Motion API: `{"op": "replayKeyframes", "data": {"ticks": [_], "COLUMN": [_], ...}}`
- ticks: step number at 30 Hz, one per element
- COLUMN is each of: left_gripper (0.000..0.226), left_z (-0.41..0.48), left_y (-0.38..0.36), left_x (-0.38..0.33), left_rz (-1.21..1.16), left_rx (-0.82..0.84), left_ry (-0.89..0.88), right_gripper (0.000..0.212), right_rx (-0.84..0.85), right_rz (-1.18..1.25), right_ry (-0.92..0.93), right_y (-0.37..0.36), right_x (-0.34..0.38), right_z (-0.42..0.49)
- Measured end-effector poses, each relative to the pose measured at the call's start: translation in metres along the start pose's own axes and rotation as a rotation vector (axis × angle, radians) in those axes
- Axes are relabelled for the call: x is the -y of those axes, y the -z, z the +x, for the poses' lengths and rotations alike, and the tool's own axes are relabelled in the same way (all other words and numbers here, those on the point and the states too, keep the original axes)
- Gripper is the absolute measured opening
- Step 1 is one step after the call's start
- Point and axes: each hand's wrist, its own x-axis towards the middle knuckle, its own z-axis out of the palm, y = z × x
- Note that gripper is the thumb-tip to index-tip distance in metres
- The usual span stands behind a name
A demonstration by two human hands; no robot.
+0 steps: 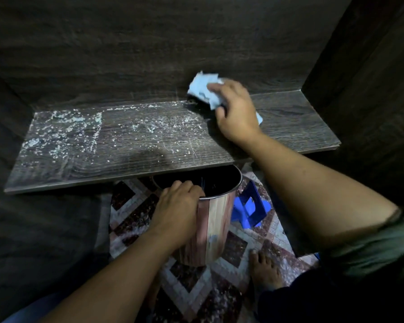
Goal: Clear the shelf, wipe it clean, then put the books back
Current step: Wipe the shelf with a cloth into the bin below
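Observation:
A dark wooden shelf runs across the view, with white dust and crumbs scattered over its left and middle parts. My right hand presses a crumpled light blue cloth onto the shelf near the back wall, right of centre. The shelf to the right of the cloth looks cleaner. My left hand grips the rim of a wood-patterned bin, held just below the shelf's front edge. No books are in view.
Dark wooden walls close in at the back and right. A blue plastic stool stands on the patterned tile floor beside the bin. A bare foot rests on the tiles at the lower right.

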Motion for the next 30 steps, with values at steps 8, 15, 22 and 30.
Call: {"op": "replayKeyframes", "data": {"ticks": [8, 15, 22, 30], "left_gripper": [0.028, 0.036, 0.034, 0.035], "left_z": [-0.004, -0.008, -0.012, -0.014], "left_y": [0.004, 0.002, 0.004, 0.002], "left_x": [0.005, 0.011, 0.014, 0.015], "left_rz": [-0.003, -0.012, 0.002, -0.002], "left_rx": [-0.008, -0.013, 0.0, -0.006], "left_ry": [-0.005, -0.015, -0.027, -0.065], "right_gripper": [0.049, 0.041, 0.05, 0.04], "right_rx": [0.34, 0.36, 0.37, 0.21], "right_rz": [-0.472, -0.415, -0.327, -0.062], "right_ry": [0.053, -0.044, 0.032, -0.028], "right_y": [-0.016, -0.018, 0.005, 0.039], "right_x": [-0.028, -0.023, -0.016, -0.032], "right_z": [0.026, 0.03, -0.03, -0.031]}}
